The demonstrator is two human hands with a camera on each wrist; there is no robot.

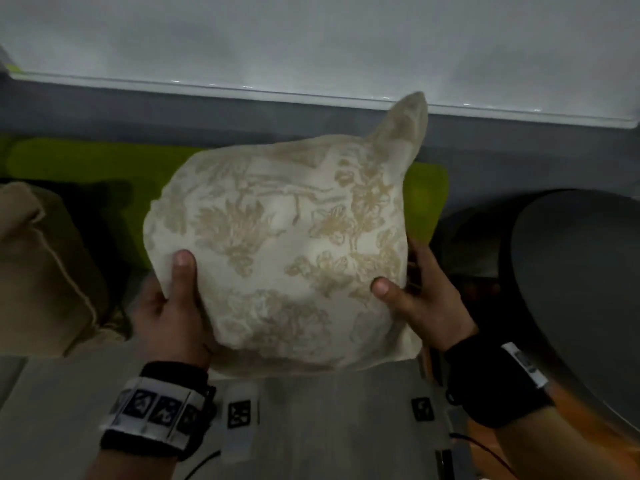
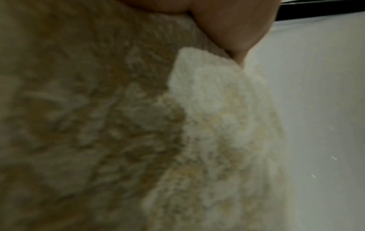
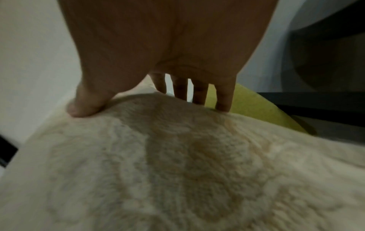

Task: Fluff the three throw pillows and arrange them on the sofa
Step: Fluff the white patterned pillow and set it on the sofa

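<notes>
A cream pillow with a tan floral pattern [image 1: 284,237] is held up in the air in front of the sofa. My left hand [image 1: 173,306] grips its lower left edge, thumb on the front face, fingers hidden behind. My right hand [image 1: 415,299] grips the lower right edge the same way. In the right wrist view the thumb [image 3: 82,107] presses the pillow [image 3: 177,164] and the fingers reach behind it. The left wrist view shows blurred pillow fabric [image 2: 207,125] under my thumb [image 2: 233,31]. A lime-green pillow [image 1: 86,168] lies behind, and a tan pillow [image 1: 45,271] sits at left.
The grey sofa seat [image 1: 329,427] lies below my hands, with tagged markers on it. A dark round object [image 1: 581,289] stands at the right. A pale wall [image 1: 311,39] with a grey lower band runs behind the sofa.
</notes>
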